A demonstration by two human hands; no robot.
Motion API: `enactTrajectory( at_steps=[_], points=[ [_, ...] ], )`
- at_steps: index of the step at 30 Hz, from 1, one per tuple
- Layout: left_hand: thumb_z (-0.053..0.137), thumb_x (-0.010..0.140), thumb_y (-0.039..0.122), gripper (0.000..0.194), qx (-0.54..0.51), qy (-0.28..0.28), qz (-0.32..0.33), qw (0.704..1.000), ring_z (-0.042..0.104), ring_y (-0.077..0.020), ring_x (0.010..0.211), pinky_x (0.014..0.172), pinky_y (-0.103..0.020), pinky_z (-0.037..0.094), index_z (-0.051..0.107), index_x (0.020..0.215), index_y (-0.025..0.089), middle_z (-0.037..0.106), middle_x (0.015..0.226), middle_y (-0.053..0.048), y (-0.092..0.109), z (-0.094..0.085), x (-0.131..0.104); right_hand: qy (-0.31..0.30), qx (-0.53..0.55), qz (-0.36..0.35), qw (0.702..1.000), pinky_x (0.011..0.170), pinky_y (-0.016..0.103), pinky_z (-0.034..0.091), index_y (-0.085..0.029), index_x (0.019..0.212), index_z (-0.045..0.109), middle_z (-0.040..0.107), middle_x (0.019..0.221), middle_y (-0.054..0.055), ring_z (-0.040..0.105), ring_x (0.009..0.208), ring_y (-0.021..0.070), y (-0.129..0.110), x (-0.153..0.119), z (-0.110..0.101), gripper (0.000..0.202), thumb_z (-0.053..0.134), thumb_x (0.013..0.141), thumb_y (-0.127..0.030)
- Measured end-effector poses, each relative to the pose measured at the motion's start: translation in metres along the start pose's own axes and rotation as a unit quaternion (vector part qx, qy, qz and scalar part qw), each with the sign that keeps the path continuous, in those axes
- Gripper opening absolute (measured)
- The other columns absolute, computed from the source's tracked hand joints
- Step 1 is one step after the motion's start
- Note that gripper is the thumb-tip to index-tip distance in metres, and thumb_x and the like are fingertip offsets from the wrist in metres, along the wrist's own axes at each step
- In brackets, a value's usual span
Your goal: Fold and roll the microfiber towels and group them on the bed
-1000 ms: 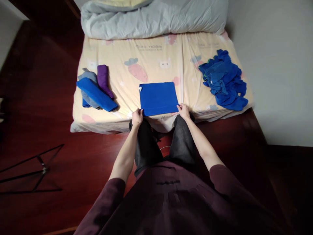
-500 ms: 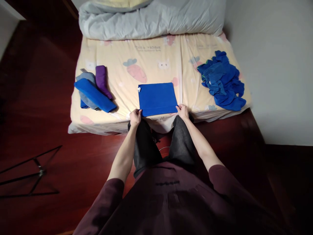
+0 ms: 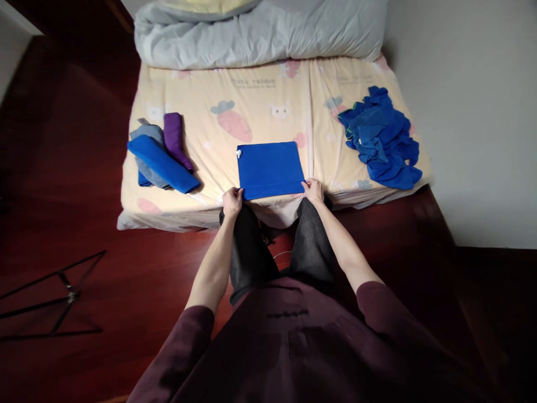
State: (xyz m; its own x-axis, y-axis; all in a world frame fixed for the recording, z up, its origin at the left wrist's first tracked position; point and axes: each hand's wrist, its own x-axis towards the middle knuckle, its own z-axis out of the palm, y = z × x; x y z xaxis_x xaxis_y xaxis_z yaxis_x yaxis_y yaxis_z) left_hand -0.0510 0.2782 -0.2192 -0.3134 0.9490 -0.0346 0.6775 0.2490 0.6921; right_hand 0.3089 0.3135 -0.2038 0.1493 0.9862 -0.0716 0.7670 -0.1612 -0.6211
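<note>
Blue cloth (image 3: pixel 271 169), folded flat on bed (image 3: pixel 260 120): soft, light, limp. Left hand (image 3: pixel 232 201) and right hand (image 3: pixel 313 190) pinch near corners; best hold there.

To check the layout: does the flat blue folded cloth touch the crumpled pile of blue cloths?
No, the flat blue folded cloth lies apart from the crumpled pile of blue cloths, with bare sheet between them.

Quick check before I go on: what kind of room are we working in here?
Most likely a bedroom. A low mattress in a carrot-print sheet lies on a dark wooden floor, a grey duvet bunched at its far end. Both hands pinch a folded blue cloth on it.
</note>
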Motion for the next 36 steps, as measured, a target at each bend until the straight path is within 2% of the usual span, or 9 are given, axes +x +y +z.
enactTrajectory(
  at_steps=[10,13,16,19,23,26,28,33,36],
  points=[
    [0.055,0.098,0.045,0.026,0.025,-0.013,0.013,1.000,0.072,-0.0271,0.094,0.091,-0.035,0.053,0.066,0.090,0.023,0.078,0.099,-0.013,0.008,-0.006,-0.007,-0.018,-0.017,0.029,0.999,0.091,0.035,0.056,-0.024,0.106,0.073,0.079,0.106,0.008,0.072,0.097,0.0248,-0.009,-0.003,-0.004,0.013,0.066,0.100,-0.032],
    [0.055,0.098,0.046,0.026,0.031,-0.009,0.017,0.999,0.071,-0.0281,0.095,0.091,-0.037,0.053,0.065,0.090,0.023,0.077,0.100,-0.013,0.008,-0.006,-0.009,-0.004,-0.028,0.007,1.000,0.091,0.035,0.055,-0.024,0.117,0.068,0.077,0.102,0.006,0.070,0.096,0.0238,-0.008,-0.005,-0.003,0.018,0.065,0.100,-0.029],
    [0.055,0.098,0.046,0.025,0.033,-0.009,0.012,0.999,0.071,-0.0290,0.097,0.092,-0.039,0.053,0.066,0.092,0.024,0.077,0.100,-0.013,0.008,-0.006,-0.010,0.021,-0.047,-0.031,0.998,0.092,0.035,0.054,-0.023,0.112,0.067,0.074,0.107,0.008,0.068,0.100,0.0241,-0.008,-0.008,-0.002,0.014,0.063,0.098,-0.025],
    [0.056,0.098,0.041,0.020,0.040,0.009,0.021,0.999,0.069,-0.0296,0.104,0.097,-0.041,0.054,0.067,0.101,0.024,0.075,0.107,-0.014,0.007,-0.006,-0.012,0.031,-0.069,-0.050,0.996,0.091,0.036,0.054,-0.022,0.102,0.070,0.072,0.111,0.010,0.065,0.103,0.0250,-0.008,-0.010,-0.003,0.011,0.060,0.098,-0.023],
    [0.054,0.096,0.028,0.023,0.046,0.035,0.076,0.995,0.061,-0.0313,0.124,0.108,-0.043,0.051,0.070,0.111,0.024,0.071,0.121,-0.016,0.006,-0.007,-0.016,0.010,-0.075,-0.048,0.996,0.090,0.035,0.054,-0.022,0.107,0.077,0.072,0.110,0.009,0.066,0.098,0.0244,-0.010,-0.009,-0.004,0.023,0.056,0.098,-0.021],
    [0.047,0.095,0.018,0.033,0.023,0.007,0.123,0.992,0.058,-0.0299,0.128,0.115,-0.043,0.049,0.075,0.112,0.022,0.074,0.123,-0.013,0.005,-0.008,-0.017,0.001,-0.079,-0.044,0.996,0.093,0.037,0.055,-0.021,0.110,0.080,0.073,0.111,0.011,0.068,0.098,0.0251,-0.011,-0.008,-0.004,0.028,0.054,0.099,-0.022],
    [0.044,0.094,0.015,0.039,0.007,-0.014,0.128,0.992,0.058,-0.0289,0.127,0.117,-0.043,0.048,0.077,0.113,0.020,0.076,0.126,-0.011,0.005,-0.007,-0.018,-0.004,-0.084,-0.042,0.996,0.095,0.039,0.054,-0.020,0.114,0.080,0.073,0.113,0.011,0.068,0.100,0.0261,-0.010,-0.007,-0.004,0.030,0.053,0.099,-0.022],
    [0.055,0.096,0.029,0.038,0.011,-0.038,0.099,0.994,0.056,-0.0314,0.137,0.124,-0.046,0.042,0.079,0.123,0.018,0.073,0.138,-0.012,0.003,-0.004,-0.018,-0.010,-0.099,-0.057,0.993,0.097,0.040,0.054,-0.021,0.120,0.078,0.073,0.114,0.012,0.067,0.105,0.0283,-0.009,-0.008,-0.004,0.034,0.053,0.097,-0.021],
    [0.070,0.090,0.039,0.049,0.035,-0.057,0.099,0.993,0.051,-0.0345,0.144,0.126,-0.050,0.038,0.075,0.135,0.020,0.066,0.148,-0.012,0.000,-0.003,-0.019,-0.017,-0.112,-0.061,0.992,0.097,0.041,0.054,-0.021,0.123,0.075,0.072,0.115,0.012,0.067,0.107,0.0295,-0.012,-0.011,-0.005,0.035,0.053,0.096,-0.022]
  ],
)
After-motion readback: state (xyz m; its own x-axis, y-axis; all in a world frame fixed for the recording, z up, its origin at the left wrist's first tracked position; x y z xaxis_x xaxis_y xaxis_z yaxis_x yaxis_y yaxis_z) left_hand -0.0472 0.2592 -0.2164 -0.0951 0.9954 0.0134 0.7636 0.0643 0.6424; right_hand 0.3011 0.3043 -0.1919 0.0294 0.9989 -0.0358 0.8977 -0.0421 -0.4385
